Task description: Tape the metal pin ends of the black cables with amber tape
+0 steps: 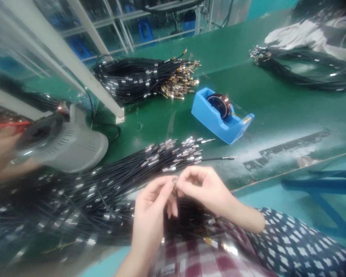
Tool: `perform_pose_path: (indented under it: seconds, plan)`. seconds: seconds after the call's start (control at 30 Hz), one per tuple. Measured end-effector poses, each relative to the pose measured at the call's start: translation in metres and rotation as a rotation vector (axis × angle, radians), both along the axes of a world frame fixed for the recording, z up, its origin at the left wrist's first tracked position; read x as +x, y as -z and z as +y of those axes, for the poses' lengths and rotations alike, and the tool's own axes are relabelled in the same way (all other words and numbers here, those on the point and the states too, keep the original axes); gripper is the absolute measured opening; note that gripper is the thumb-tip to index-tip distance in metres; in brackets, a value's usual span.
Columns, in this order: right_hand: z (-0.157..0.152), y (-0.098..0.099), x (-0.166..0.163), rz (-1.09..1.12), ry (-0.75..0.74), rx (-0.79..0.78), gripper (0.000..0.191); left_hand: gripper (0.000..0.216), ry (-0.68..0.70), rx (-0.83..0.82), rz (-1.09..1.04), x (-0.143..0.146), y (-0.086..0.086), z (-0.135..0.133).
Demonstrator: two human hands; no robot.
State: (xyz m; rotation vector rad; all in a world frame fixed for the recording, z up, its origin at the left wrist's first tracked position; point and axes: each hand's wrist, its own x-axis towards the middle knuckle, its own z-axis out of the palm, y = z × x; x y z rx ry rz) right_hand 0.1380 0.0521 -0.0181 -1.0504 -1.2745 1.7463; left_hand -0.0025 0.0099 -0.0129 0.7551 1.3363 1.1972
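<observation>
Both left hand (152,207) and right hand (203,186) pinch one cable end (175,182); the blue dispenser (210,119) holds a tape roll (219,103).

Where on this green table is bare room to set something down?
Widest bare patch: right of the tape dispenser, below the far cables. A smaller one: between the upper bundle and the near bundle. Crowded by the grey machine and where left hand and right hand pinch a cable end.
</observation>
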Motion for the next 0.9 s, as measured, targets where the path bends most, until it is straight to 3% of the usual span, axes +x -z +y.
perform_pose_path:
  seconds: [0.27, 0.6, 0.9]
  plan:
    - [-0.001, -0.004, 0.000, -0.032, 0.040, 0.057, 0.012, 0.021, 0.057, -0.087, -0.009, -0.001, 0.001, -0.003]
    - [0.002, 0.003, 0.004, 0.025, 0.049, -0.028, 0.033, 0.022, 0.040, -0.110, -0.067, -0.001, 0.001, 0.002]
    - [0.000, 0.006, -0.001, 0.082, 0.052, -0.069, 0.022, 0.022, 0.033, -0.106, -0.050, -0.003, 0.000, -0.001]
